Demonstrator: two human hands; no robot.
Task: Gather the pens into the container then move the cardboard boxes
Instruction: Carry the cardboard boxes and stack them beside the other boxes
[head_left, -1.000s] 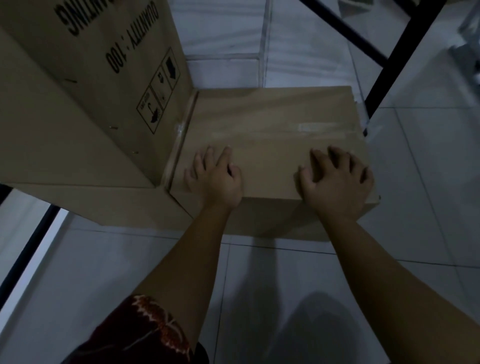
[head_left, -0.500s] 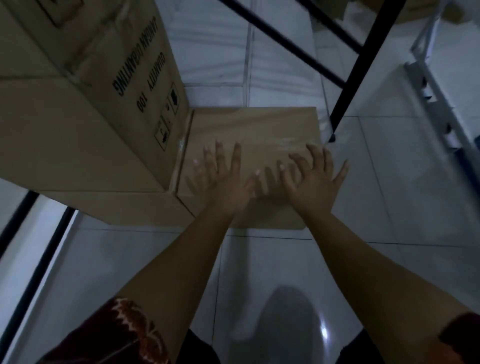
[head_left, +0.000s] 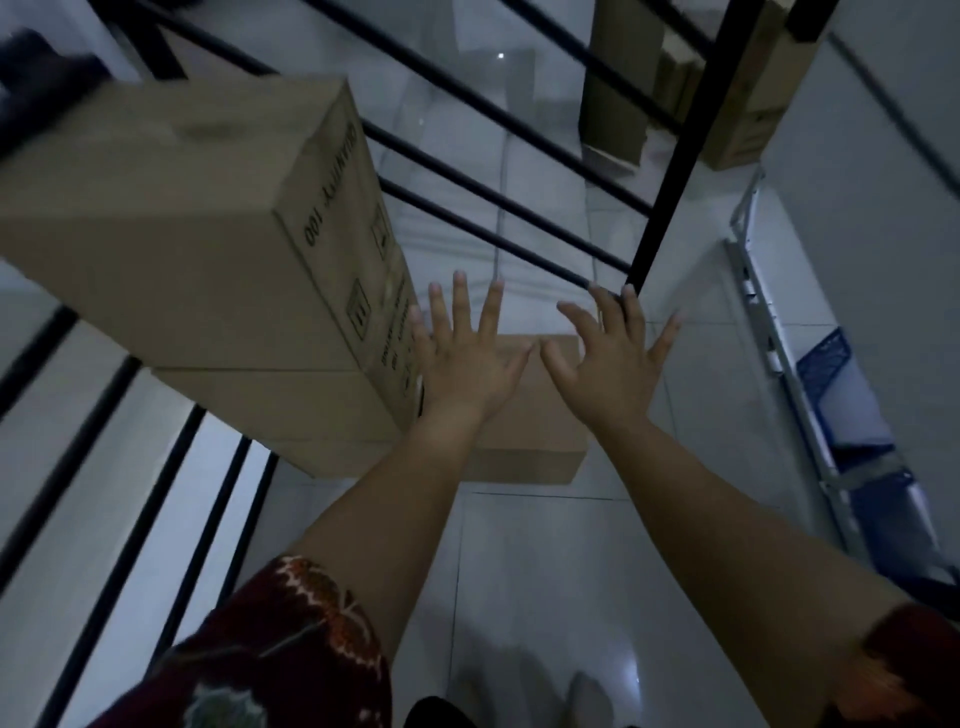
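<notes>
The small box (head_left: 524, 415) lies flat on the tiled floor (head_left: 545, 571), low and closed, and its left side is touching or just beside the stack of bigger boxes (head_left: 208, 270) that stand under the black rack (head_left: 670, 182). The left hand (head_left: 465, 358) and the right hand (head_left: 605, 364) are both above it with the fingers straight and spread wide; they hold nothing, and I cannot tell if the palms touch the lid. No pens or container are visible here, so I judge the work is now at the boxes. The small box seems stiff cardboard, dry and not slippery, and probably light for its size, but its weight cannot be read from the view. A flat lid gives no hold, so I think the best grip is on the two short ends or under the bottom edges. The tall stack may slide if it is pushed.
</notes>
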